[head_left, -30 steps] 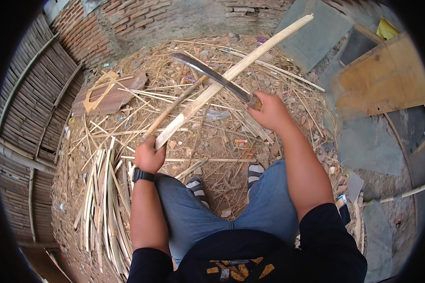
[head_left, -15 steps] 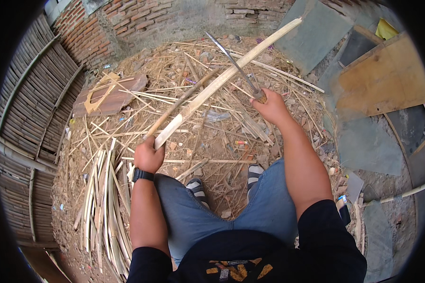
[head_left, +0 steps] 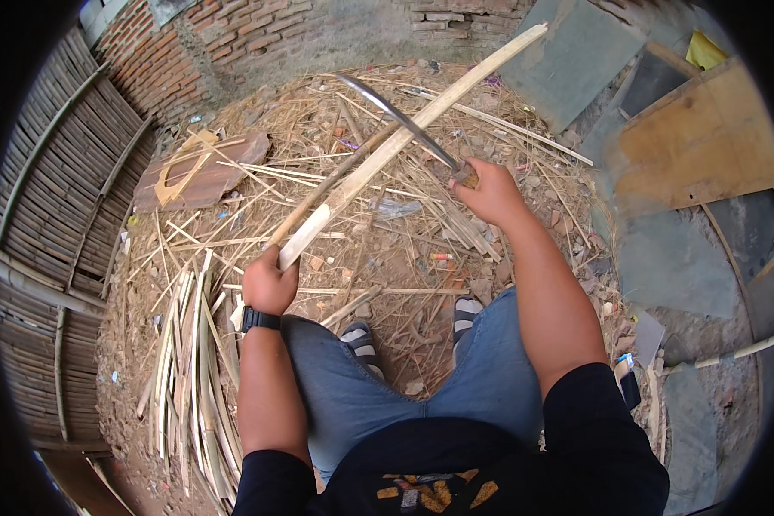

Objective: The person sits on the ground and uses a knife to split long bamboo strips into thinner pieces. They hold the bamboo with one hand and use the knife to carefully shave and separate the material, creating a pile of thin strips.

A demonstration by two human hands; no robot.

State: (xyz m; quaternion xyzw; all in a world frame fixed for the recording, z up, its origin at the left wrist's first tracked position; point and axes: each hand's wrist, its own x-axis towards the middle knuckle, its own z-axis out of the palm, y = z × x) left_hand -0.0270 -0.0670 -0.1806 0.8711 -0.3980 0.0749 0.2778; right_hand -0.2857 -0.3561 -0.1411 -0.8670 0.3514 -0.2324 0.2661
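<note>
My left hand (head_left: 270,280), with a dark watch at the wrist, is closed round the near end of a long pale bamboo strip (head_left: 378,155). The strip slants away up to the far right. A thinner brown stick (head_left: 322,191) runs along its left side; whether my fingers also hold that stick I cannot tell. In my right hand (head_left: 493,194) is the wooden handle of a machete (head_left: 393,110). Its curved metal blade crosses over the strip's middle, pointing far left. Whether the edge touches the strip is not clear.
A heap of split bamboo strips (head_left: 196,378) lies left of my legs. Loose sticks and rubble cover the ground. A bamboo-slat wall (head_left: 56,198) stands left, a brick wall (head_left: 258,39) at the back. Grey sheets (head_left: 572,64) and a brown board (head_left: 701,142) lie right.
The machete blade has swung to the left and tilted flatter across the strip. My right hand has shifted slightly left; my left hand and the bamboo strip have barely moved.
</note>
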